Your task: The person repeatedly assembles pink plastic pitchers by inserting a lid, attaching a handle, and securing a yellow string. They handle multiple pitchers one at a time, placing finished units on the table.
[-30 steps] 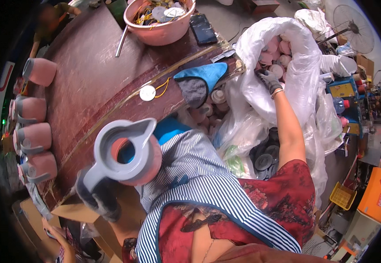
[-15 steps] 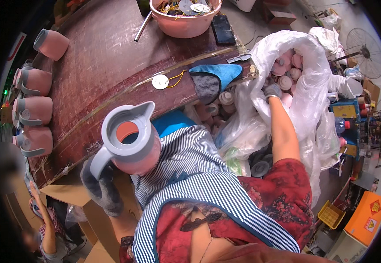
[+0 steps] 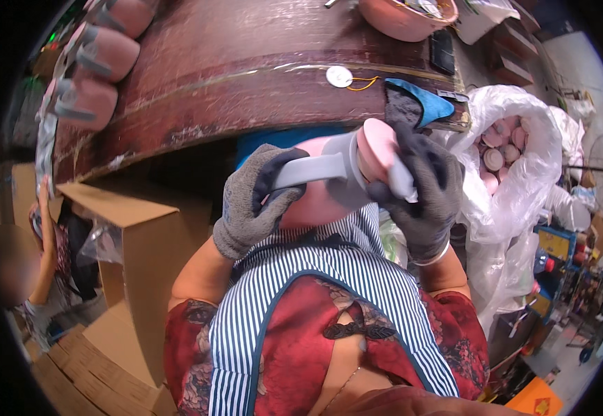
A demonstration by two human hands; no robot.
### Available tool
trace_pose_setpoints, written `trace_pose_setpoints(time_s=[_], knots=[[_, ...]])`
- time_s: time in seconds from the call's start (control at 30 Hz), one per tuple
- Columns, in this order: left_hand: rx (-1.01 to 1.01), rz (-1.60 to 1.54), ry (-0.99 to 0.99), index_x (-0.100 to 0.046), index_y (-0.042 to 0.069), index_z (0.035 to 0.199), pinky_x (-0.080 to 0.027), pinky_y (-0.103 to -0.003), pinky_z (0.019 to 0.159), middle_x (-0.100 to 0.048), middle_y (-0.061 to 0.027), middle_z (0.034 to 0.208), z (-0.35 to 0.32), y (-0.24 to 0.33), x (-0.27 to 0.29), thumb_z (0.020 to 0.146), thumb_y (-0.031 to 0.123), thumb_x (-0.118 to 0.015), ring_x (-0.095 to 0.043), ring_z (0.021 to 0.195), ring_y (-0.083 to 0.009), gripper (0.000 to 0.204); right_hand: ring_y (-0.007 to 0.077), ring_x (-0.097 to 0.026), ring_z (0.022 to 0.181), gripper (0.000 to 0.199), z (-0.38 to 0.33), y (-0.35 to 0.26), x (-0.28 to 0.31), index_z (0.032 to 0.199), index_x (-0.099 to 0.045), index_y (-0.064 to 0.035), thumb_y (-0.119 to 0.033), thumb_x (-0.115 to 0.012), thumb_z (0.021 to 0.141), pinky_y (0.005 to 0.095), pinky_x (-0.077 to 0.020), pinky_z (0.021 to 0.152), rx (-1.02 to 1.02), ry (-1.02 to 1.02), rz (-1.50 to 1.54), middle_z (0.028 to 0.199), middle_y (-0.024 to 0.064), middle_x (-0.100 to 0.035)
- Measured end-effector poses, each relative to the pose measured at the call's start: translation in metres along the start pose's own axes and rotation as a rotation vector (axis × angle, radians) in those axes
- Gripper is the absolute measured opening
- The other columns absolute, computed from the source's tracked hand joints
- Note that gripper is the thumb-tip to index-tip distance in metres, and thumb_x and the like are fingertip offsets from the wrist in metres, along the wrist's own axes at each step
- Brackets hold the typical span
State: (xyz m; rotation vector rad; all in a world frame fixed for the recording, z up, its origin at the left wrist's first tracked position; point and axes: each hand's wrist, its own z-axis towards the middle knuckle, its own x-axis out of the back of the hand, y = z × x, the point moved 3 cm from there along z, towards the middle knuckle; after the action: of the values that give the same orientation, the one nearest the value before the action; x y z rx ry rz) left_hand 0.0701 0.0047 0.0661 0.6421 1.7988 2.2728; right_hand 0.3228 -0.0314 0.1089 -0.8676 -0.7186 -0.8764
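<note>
A long, scuffed reddish-brown worktop (image 3: pixel 246 90) spans the scene before a person in a blue-and-white striped apron (image 3: pixel 246 298). A large tan cardboard box (image 3: pixel 142 284), its flap raised, stands near the left end. A translucent white plastic bag (image 3: pixel 502 215) bulges at the right corner, filled with pink round pieces (image 3: pixel 493 159).

A round pink plastic basin (image 3: pixel 397 25) sits at the far edge. Three pink plastic jugs with grey handles (image 3: pixel 111 52) line the worktop's left side. Another pink-bodied plastic jug with a grey collar and handle (image 3: pixel 312 204) is held tilted in front of the apron, just off the near edge, mouth to the right.

The left hand (image 3: pixel 249 204), in a grey knit glove, closes around its handle; the gloved right hand (image 3: pixel 430 194) curls at the mouth, pinching a pink round plastic lid (image 3: pixel 378 145) beside the spout. Whether the lid is fully seated cannot be told.

A blue-and-grey cloth piece (image 3: pixel 437 105) lies near the corner, a flat black phone (image 3: pixel 442 52) beside the basin, and a small white disc (image 3: pixel 339 76) with a yellow cord (image 3: pixel 365 86) farther left.
</note>
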Motion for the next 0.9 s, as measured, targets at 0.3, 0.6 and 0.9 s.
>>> trace_pose_setpoints(time_s=[0.3,0.6,0.9], knots=[[-0.031,-0.137,-0.07,-0.058,-0.002,0.125,-0.046,-0.031,0.093,-0.062,-0.011,0.113,-0.024,-0.004,0.019,0.085,0.009,-0.071,-0.059,0.103,-0.0186,0.043,0.0428,-0.044,0.134,0.087,0.055,-0.01,0.005,0.137,-0.061,-0.013,-0.062,-0.073,0.067,0.0538,-0.0314,0.112,0.576,-0.461,0.414,0.143,0.0232,-0.049],[-0.037,-0.052,0.098,-0.062,0.0,0.118,-0.051,-0.032,0.083,-0.065,-0.0169,0.104,-0.041,-0.007,0.006,0.084,0.012,-0.074,-0.066,0.093,-0.0265,0.038,0.0398,-0.056,0.12,0.074,0.039,-0.021,-0.024,0.136,-0.057,-0.0004,-0.029,-0.077,0.07,0.0466,-0.0407,0.104,0.415,-0.364,0.5,0.132,0.0219,-0.058],[-0.059,0.124,-0.006,-0.06,0.0,0.122,-0.052,-0.032,0.08,-0.067,-0.0134,0.101,-0.026,0.0,0.008,0.082,0.009,-0.074,-0.066,0.088,-0.0233,0.043,0.0433,-0.046,0.135,0.09,0.045,-0.026,-0.007,0.144,-0.046,0.0003,-0.061,-0.066,0.081,0.0507,-0.0362,0.11,0.237,-0.441,0.153,0.144,0.0267,-0.047]])
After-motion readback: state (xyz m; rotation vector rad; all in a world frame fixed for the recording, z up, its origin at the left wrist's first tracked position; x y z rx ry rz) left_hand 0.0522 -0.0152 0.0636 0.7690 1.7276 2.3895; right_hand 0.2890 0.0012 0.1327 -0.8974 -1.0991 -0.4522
